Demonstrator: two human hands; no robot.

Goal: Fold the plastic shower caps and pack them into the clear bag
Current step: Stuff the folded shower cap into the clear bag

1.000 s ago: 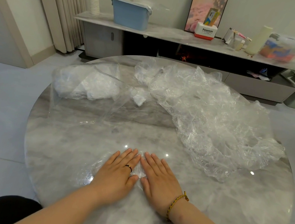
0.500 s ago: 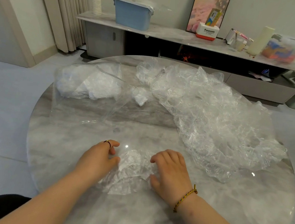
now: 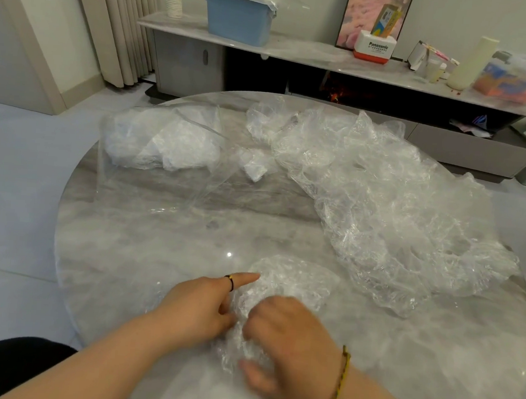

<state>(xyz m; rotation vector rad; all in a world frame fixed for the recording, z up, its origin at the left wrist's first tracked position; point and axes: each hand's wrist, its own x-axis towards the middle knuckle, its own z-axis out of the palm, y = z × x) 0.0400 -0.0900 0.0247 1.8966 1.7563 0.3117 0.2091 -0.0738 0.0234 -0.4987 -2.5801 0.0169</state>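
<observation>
Direction is what matters here. The shower cap (image 3: 293,280) is bunched on the near side of the marble desk (image 3: 432,354), wedged between both hands. Its long axis runs away from the person, with the near end buried under the right grip (image 3: 291,343) and the puffy far end sticking out past the fingertips.

The right grip is curled down on the near part, with film pinched between fingers and thumb. The left grip (image 3: 203,308) is pushed against the cap's left side, index finger stretched out along the edge and the rest tucked in. Whether any film is actually pinched there can't be told, too much blur.

For the packing bit, the clear bag (image 3: 149,190) is laid at the far left of the desk, well apart from the cap, and folded caps (image 3: 178,145) can already be seen inside. So the bag lies forward and left of the cap, and the left grip is the nearer one. The pile of loose caps (image 3: 380,208) is spread along the right side, nearer the right grip.

A second ago both hands were laid flat side by side, pressing the cap down. Half a second ago they were pulled apart, fingers curled at either side. Now they're closed back in and the cap is gathered into a narrower, longer bundle. Bag and pile look unmoved.
</observation>
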